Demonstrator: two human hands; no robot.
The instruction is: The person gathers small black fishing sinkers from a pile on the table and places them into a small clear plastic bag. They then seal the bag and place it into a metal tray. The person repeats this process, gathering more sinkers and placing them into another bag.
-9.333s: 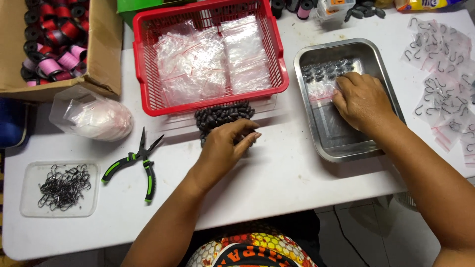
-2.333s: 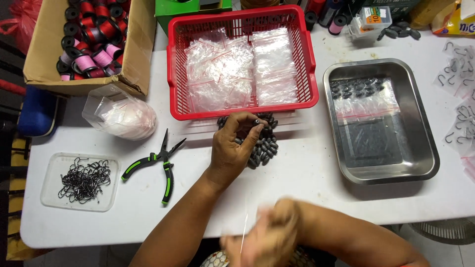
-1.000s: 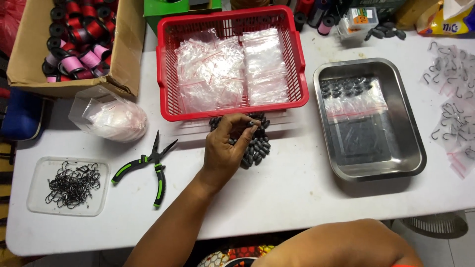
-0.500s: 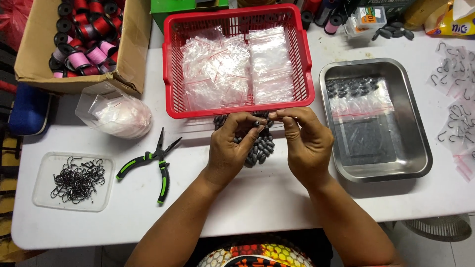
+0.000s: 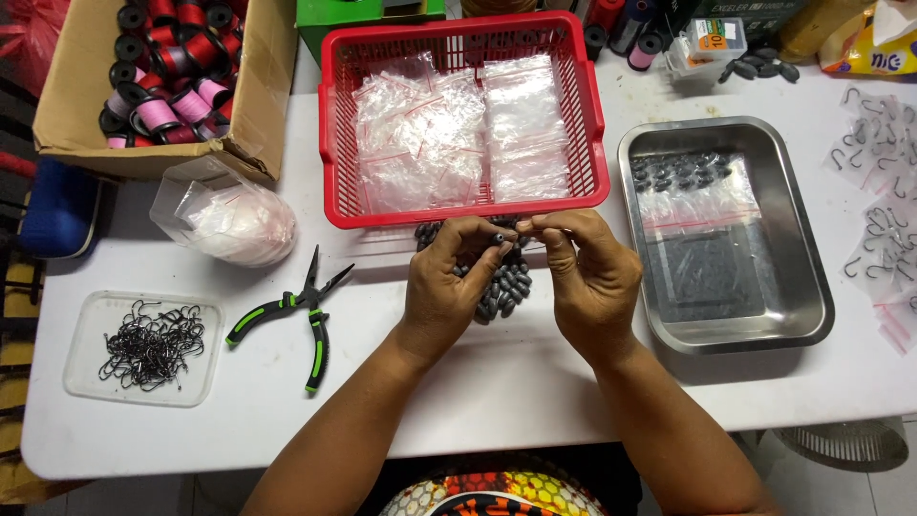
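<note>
1. The surface (image 5: 535,382) is a flat, smooth white tabletop that carries all items listed below.
2. The cardboard box (image 5: 253,105), matte brown, sits at the far left and is packed with round thread spools (image 5: 158,110) in red, pink and black.
3. The red basket (image 5: 330,143) is rigid plastic lattice; it holds stacks of clear, glossy zip bags (image 5: 430,143).
4. The steel tray (image 5: 812,287) is rectangular, polished, with rounded corners; it lies right of the hands and holds more clear bags.
5. The left hand (image 5: 449,287) has a narrow pinch grip on a small dark sinker (image 5: 498,232), oval and dull grey, held just in front of the basket's near wall.
6. The right hand (image 5: 592,277) meets it, fingertips pinched narrow beside the sinker; what they hold cannot be told.
7. The sinker pile (image 5: 497,291) lies on the surface under both hands.
8. The pliers (image 5: 306,306), green-and-black handled, lie left of the hands.
9. The clear shallow dish (image 5: 86,382) holds thin black wire hooks.
</note>
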